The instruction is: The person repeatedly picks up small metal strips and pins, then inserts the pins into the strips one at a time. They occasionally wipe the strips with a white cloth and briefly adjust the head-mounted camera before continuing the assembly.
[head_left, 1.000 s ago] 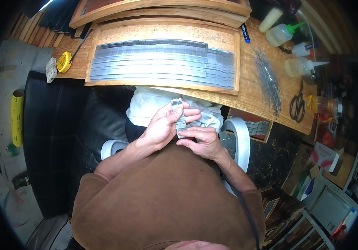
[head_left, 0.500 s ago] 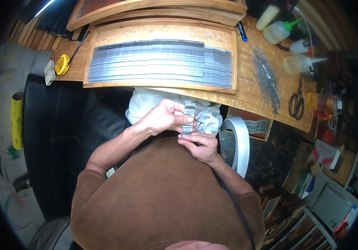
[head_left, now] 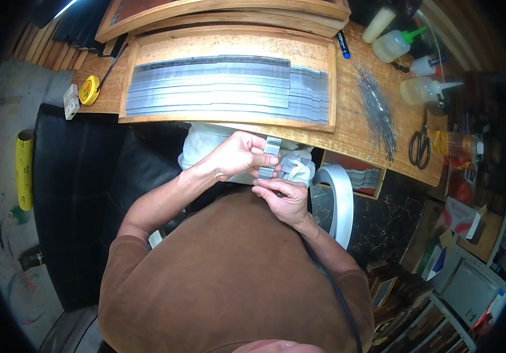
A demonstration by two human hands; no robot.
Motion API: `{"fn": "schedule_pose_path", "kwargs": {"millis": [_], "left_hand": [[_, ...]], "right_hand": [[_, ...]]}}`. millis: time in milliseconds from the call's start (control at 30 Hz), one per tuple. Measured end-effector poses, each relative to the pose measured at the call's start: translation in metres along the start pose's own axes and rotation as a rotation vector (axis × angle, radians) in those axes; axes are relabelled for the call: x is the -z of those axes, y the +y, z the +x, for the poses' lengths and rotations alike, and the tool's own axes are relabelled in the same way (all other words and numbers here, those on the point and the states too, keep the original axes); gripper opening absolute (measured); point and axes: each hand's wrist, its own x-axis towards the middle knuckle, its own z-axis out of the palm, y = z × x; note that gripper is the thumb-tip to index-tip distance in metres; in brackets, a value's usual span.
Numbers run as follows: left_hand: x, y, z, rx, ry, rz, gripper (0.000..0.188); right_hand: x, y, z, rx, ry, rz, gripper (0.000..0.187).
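Note:
Over my lap, my left hand is closed around a short stack of thin grey metal strips, thumb across its face. The stack stands nearly upright, tilted slightly to the right. My right hand is just below, its thumb and fingertips pinched together at the stack's lower end. Whether a single strip is between those fingertips is too small to tell. Beneath the hands lies a crumpled white cloth. On the bench ahead, a shallow wooden tray holds overlapping rows of similar grey strips.
Loose thin metal pieces lie right of the tray, with black scissors and squeeze bottles beyond. A yellow tape measure sits at the bench's left. A lower wooden box of strips and a curved grey chair arm are at my right.
Both hands have shifted slightly up, toward the bench, with the stack. The stack now leans a little more to the right, and the right fingertips have drawn closer together at its lower end.

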Motion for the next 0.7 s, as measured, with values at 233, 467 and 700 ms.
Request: {"fn": "schedule_pose_path", "kwargs": {"millis": [233,467,700], "left_hand": [[-0.013,0.001,-0.015,-0.818,0.168,0.582,0.021],[-0.022,0.041,-0.005,-1.028,0.234,0.738,0.025],[-0.016,0.039,0.004,-0.935,0.181,0.563,0.018]], "right_hand": [[0.058,-0.051,0.040,0.030,-0.142,-0.388,0.035],[0.054,-0.094,0.105,0.440,0.039,-0.327,0.033],[0.055,-0.096,0.118,0.301,0.006,-0.221,0.021]]}}
